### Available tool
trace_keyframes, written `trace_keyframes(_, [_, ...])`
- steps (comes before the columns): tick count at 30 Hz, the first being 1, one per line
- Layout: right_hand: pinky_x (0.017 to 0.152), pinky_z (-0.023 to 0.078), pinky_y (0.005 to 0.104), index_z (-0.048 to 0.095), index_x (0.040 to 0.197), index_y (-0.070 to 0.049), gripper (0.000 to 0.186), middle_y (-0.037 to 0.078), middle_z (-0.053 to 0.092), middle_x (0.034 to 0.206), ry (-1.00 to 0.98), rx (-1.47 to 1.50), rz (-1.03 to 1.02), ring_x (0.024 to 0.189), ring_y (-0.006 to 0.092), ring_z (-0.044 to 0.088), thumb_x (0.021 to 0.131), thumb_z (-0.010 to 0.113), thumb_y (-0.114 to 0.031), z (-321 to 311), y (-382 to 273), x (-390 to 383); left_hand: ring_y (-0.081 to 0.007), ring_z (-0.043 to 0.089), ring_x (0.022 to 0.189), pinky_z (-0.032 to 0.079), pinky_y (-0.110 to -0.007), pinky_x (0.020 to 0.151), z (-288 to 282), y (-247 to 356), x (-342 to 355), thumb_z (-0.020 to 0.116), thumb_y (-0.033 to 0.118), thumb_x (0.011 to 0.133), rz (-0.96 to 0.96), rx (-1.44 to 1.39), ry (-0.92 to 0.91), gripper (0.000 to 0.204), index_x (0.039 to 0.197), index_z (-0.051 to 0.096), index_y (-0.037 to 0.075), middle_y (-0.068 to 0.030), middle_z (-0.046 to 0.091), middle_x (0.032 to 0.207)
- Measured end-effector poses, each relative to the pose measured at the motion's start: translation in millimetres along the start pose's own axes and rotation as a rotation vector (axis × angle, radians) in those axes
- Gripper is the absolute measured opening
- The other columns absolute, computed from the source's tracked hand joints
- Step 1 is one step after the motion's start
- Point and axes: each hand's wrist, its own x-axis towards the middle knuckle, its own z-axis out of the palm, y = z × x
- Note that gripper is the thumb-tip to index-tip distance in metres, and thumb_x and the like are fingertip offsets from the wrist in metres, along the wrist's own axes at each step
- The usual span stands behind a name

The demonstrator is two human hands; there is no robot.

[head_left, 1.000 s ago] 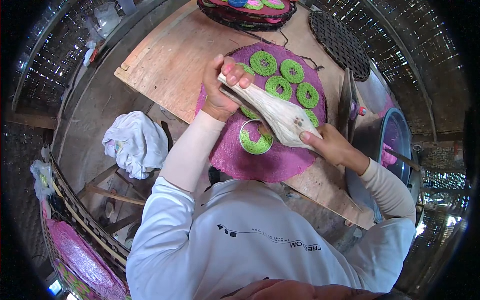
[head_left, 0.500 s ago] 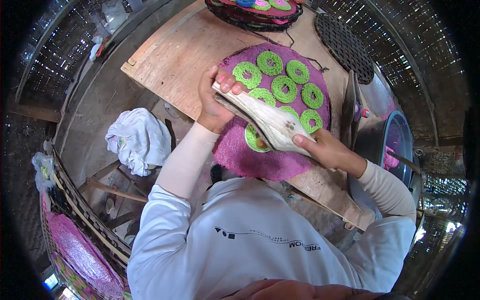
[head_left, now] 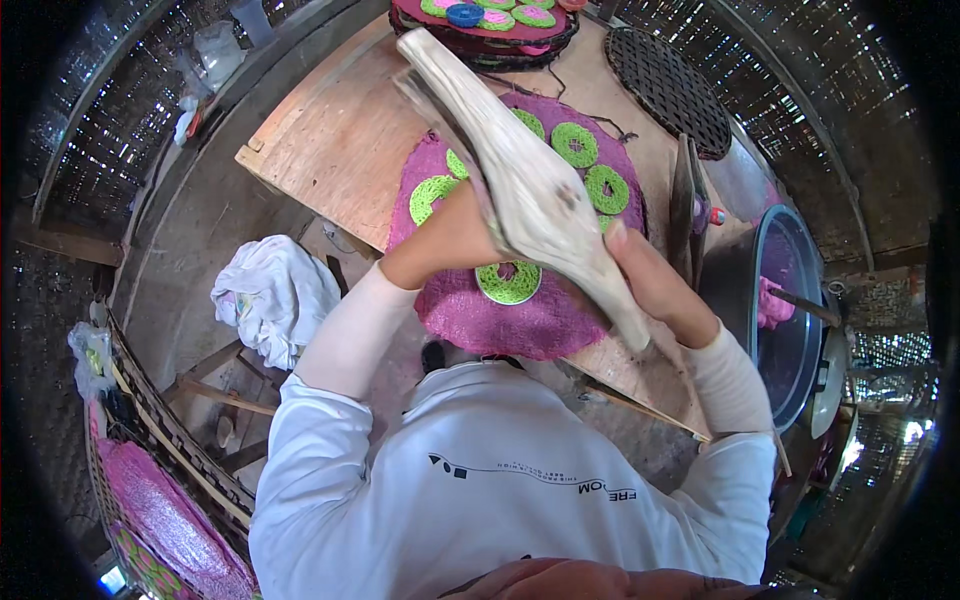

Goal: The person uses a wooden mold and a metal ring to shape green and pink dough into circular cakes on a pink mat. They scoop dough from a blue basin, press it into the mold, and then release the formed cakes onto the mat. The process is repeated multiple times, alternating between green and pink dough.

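A long two-part wooden press (head_left: pixel 545 205), pale and wide in the middle, tilts over the table with its handle ends pointing far left. My right hand (head_left: pixel 662 285) is closed around its near right part, thumb along the side. Reaching beneath the wood, my left hand (head_left: pixel 445 240) has its fingers hidden behind it. Below lies a round tray covered in pink mesh cloth (head_left: pixel 560 325). Several lacy bright green dough rings (head_left: pixel 574 145) rest on it, some hidden by the press. One green ring with a white rim (head_left: pixel 508 284) is just below the press.
Stacked trays with green and pink rings (head_left: pixel 495 18) and a blue cup (head_left: pixel 465 15) stand at the far edge. A dark woven tray (head_left: pixel 668 90) lies far right. A large tub (head_left: pixel 785 345) with pink dough (head_left: pixel 773 305) stands right. White cloth (head_left: pixel 275 295) sits left of the wooden table (head_left: pixel 330 130).
The press has swung its handle ends up and away. My left hand has left the handles and moved beneath the press, while my right hand keeps its hold.
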Motion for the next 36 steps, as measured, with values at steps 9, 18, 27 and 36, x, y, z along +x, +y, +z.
trace_keyframes(9, [0.086,0.038,0.0403,0.057,0.112,-0.011,0.035,0.014,0.053,0.11,0.239,-0.892,-0.589,0.1,0.0328,0.05,0.079,0.057,-0.022,47.4,89.7,59.4,-0.0143,0.06,0.07,0.049,-0.026,0.062,-34.7,-0.6,-57.8,0.07,-0.003,0.063,-0.309,-0.391,0.549,0.037,0.097,0.056,-0.002,-0.0068,0.062,0.085])
trace_keyframes(18, [0.103,0.019,0.0511,0.066,0.099,-0.014,0.03,0.008,0.047,0.116,0.284,-1.196,-0.569,0.116,0.0255,0.037,0.073,0.06,-0.028,46.7,82.5,47.0,-0.0132,0.056,0.059,0.044,-0.024,0.052,-39.8,4.1,-72.7,0.066,-0.004,0.066,-0.273,-0.47,0.654,0.024,0.088,0.057,-0.001,-0.0063,0.06,0.074])
trace_keyframes(27, [0.102,0.019,0.0532,0.065,0.101,-0.018,0.029,0.004,0.045,0.124,0.272,-1.239,-0.62,0.117,0.0244,0.037,0.074,0.058,-0.028,45.6,85.3,47.2,-0.0128,0.056,0.059,0.044,-0.024,0.052,-39.1,1.5,-67.2,0.065,-0.005,0.066,-0.305,-0.43,0.658,0.025,0.089,0.056,-0.001,-0.0061,0.06,0.074])
trace_keyframes(36, [0.101,0.018,0.0555,0.062,0.102,-0.022,0.028,0.004,0.049,0.12,0.244,-1.25,-0.6,0.117,0.0255,0.038,0.074,0.059,-0.026,45.6,87.4,38.5,-0.0137,0.056,0.061,0.044,-0.024,0.053,-40.8,-3.1,-64.7,0.062,-0.007,0.066,-0.348,-0.438,0.666,0.027,0.092,0.055,-0.002,-0.0067,0.059,0.077])
